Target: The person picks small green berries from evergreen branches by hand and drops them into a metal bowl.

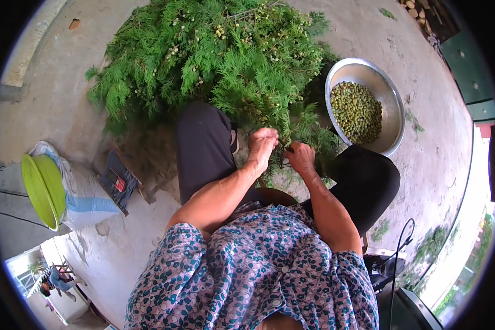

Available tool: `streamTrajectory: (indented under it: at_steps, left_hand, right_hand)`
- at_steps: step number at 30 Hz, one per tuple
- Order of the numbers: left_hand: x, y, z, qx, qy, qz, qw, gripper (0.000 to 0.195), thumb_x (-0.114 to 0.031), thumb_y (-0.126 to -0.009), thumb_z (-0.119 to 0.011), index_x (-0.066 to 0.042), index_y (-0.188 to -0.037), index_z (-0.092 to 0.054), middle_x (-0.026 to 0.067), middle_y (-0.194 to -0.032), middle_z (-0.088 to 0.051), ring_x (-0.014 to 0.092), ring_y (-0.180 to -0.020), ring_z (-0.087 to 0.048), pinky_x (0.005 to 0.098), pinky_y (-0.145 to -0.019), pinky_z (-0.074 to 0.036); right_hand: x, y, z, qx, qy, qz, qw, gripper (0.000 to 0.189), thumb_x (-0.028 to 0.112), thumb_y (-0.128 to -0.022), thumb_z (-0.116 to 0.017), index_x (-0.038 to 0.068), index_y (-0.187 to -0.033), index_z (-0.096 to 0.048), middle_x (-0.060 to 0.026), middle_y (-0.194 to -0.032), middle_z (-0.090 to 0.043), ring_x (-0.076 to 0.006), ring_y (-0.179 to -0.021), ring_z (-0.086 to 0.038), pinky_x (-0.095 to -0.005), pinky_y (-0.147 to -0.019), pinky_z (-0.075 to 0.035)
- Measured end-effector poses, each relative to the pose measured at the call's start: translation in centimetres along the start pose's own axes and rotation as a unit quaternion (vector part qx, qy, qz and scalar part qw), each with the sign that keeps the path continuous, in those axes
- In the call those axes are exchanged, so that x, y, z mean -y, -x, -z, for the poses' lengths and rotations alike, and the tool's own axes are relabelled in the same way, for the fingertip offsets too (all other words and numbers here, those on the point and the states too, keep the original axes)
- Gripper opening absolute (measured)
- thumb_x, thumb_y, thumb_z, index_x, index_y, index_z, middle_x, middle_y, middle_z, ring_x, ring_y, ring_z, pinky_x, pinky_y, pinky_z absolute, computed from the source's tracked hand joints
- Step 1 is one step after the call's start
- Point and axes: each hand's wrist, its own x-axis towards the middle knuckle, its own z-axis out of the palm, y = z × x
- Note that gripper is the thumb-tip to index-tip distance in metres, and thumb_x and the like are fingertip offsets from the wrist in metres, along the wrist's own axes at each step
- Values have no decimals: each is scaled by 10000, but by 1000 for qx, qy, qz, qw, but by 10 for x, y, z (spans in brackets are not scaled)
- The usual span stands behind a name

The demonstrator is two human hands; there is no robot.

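A large heap of green conifer branches bearing small pale cones lies on the floor before my knees. Between my knees, my left hand is at the lower edge of the heap, its fingers curled at a sprig; blur hides whether they grip it. Close to its right, my right hand has thumb and fingers closed on a conifer sprig. A wide metal basin stands beyond my right knee, partly filled with small green-yellow cones.
At the left, a lime-green plastic basin rests against a white and blue woven sack. A black cable and dark box are at the lower right. Stacked logs lie at the upper right. Another person is far off at the lower left.
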Motion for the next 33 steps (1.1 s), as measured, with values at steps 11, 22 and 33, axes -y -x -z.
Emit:
streamTrajectory:
  at_steps: [11,22,33]
  left_hand:
    - [-25,-16,-12,24,51,40,998,209,-187,-777,-660,-61,-931,-596,-18,-796,-590,75,-625,-551,185,-509,-422]
    - [-31,-24,-2,-89,-55,-61,993,153,-132,-631,-624,-1,-688,-572,13,-647,-564,93,-580,-470,279,-531,-397]
    - [1,-32,-10,-137,-201,-315,917,185,-157,-787,-578,19,-728,-569,115,-539,-505,152,-488,-475,325,-479,-396]
  right_hand:
    - [18,9,1,-71,110,67,989,92,168,-640,-648,113,-691,-595,-73,-672,-610,-258,-684,-597,-398,-650,-399]
    - [30,6,-13,-102,193,122,968,17,105,-656,-571,112,-671,-568,-78,-694,-593,-251,-706,-590,-383,-661,-410]
    - [51,-11,28,-211,-295,105,926,114,17,-826,-536,12,-923,-595,-52,-770,-589,-149,-678,-547,-261,-647,-452]
